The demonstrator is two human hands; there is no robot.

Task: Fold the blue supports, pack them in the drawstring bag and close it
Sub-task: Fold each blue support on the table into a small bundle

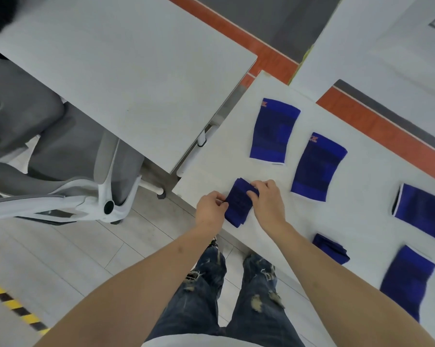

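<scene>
Pinching folded blue support, both hands, white table

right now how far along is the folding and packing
Early. One folded support already lies near the table's front edge. The left hand and right hand are folding another support. Four flat supports remain unfolded. No drawstring bag is in view, so packing hasn't started.

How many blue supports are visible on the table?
6: one folded between both hands, two flat behind it, one folded nearer, two flat at the right edge. More may lie outside view.
</scene>
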